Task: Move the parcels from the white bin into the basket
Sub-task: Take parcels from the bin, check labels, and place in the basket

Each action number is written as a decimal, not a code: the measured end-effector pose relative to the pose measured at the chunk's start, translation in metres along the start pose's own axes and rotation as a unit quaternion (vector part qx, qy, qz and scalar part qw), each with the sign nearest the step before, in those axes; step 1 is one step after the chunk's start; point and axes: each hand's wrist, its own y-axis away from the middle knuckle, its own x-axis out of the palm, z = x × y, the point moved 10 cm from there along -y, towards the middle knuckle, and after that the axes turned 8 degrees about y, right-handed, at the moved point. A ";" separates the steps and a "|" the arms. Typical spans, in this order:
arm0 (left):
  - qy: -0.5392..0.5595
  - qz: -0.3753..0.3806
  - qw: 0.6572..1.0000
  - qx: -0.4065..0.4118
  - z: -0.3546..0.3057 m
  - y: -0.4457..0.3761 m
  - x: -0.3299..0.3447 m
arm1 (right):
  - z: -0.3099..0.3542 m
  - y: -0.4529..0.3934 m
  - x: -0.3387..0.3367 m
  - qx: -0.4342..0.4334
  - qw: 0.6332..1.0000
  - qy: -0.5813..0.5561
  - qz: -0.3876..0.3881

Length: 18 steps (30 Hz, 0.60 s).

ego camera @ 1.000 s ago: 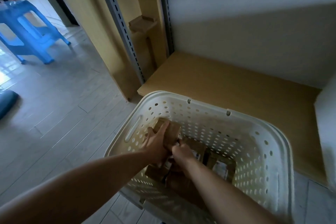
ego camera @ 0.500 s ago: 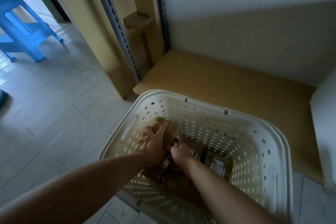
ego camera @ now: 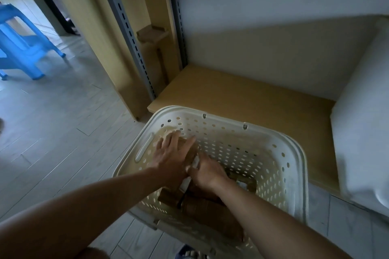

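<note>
A cream perforated basket (ego camera: 301,174) stands on the floor in front of me with several brown parcels (ego camera: 207,209) lying in its bottom. My left hand (ego camera: 170,157) lies flat, fingers spread, on top of a brown parcel (ego camera: 192,149) at the basket's near-left wall. Right beside it, my right hand (ego camera: 207,172) is curled on that parcel's edge by a white label. Both forearms reach down into the basket. The white bin (ego camera: 362,136) is at the right edge, on the low shelf; its inside is hidden.
A tan shelf board (ego camera: 252,99) lies behind the basket, under a white wall. Grey slotted metal uprights (ego camera: 126,33) and tan panels stand at the back left. A blue plastic stool (ego camera: 23,48) is on the tiled floor at far left.
My left hand has opened, its fingers now spread flat over the parcel it was holding. The view has shifted right, so more of the white bin shows.
</note>
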 end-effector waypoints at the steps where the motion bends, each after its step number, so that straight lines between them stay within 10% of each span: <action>1: -0.015 -0.013 0.999 0.028 -0.009 0.003 -0.008 | 0.002 0.008 -0.008 -0.009 0.999 0.048 0.000; 8: -0.057 0.013 0.997 0.043 -0.056 0.022 -0.059 | 0.018 0.076 -0.087 -0.090 0.967 0.232 -0.049; 18: 0.272 -0.113 0.939 0.175 -0.183 0.065 -0.172 | 0.011 0.241 -0.201 -0.166 0.937 0.201 -0.233</action>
